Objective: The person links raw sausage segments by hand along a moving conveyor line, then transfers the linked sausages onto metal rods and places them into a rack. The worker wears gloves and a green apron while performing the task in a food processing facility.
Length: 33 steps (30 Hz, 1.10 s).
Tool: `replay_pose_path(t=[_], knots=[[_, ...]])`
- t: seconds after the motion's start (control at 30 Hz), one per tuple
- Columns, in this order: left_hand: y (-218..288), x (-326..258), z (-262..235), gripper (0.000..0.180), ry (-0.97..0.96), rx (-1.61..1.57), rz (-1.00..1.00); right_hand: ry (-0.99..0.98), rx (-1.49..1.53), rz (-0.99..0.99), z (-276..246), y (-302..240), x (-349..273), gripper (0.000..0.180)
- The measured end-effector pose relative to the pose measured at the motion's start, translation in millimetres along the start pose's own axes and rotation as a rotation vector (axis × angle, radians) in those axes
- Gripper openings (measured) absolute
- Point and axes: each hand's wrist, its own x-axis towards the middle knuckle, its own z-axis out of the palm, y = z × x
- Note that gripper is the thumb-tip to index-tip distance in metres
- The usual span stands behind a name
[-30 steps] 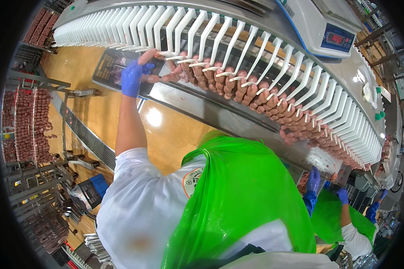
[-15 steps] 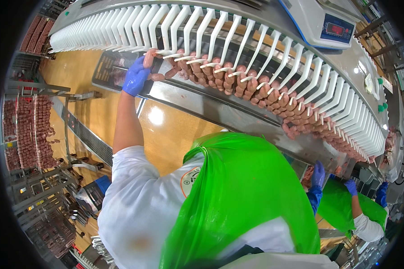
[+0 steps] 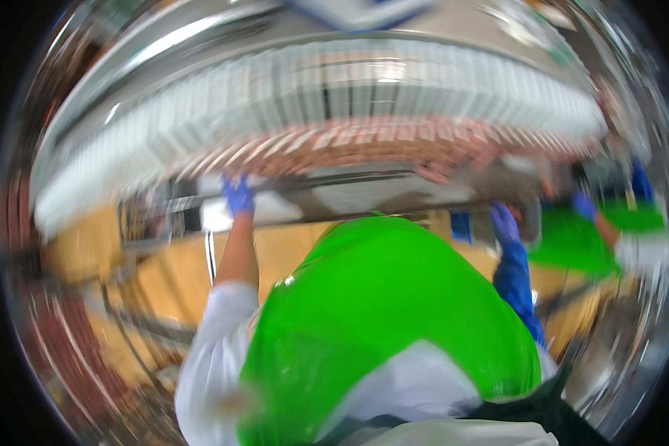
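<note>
1. A long conveyor of white ribbed holders (image 3: 334, 104) arcs across the whole upper half of the frame, from the left edge to the upper right. The picture is smeared by motion blur, so single ribs run together.
2. A bright green apron (image 3: 379, 327) fills the lower centre. It covers the person's front, with a white garment showing below it and at the left shoulder.
3. A tan floor (image 3: 163, 275) shows at middle left, crossed by blurred metal rails.
4. A row of reddish-brown sausages (image 3: 364, 145) hangs just under the white holders, running from centre left to the right. This is what both hands reach up toward.
5. A grey metal trough (image 3: 349, 195) lies just below the sausages, across the centre of the frame.
6. A co-worker's green apron and white sleeve (image 3: 632, 245) sit at the right edge. A blue-gloved hand of theirs is raised near the belt's right end.
7. The left hand (image 3: 238, 197), in a blue glove on a bare forearm, is raised left of centre. It sits at the trough's edge, just under the left end of the sausage row. Whether its fingers are spread or closed on anything cannot be told through the blur.
8. The right hand (image 3: 504, 223), in a blue glove with a blue sleeve, is raised right of centre, near the trough's right end. Its grip cannot be told either.
</note>
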Motion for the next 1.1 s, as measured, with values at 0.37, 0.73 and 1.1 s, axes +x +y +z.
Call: replay_pose_path(t=[0.37, 0.73, 1.1], knots=[[27, 39, 4, 0.055, -0.701, 0.742, 0.179, 0.047, 0.213, 0.215, 12, -57, -67, 0.039], [143, 18, -22, 0.040, -0.791, 0.433, 0.403, 0.124, 0.462, 0.166, 5, -28, -80, 0.044], [321, -71, -54, 0.045, -0.898, 0.437, 0.362, -0.116, 1.906, 0.106, 50, -150, -28, 0.033]])
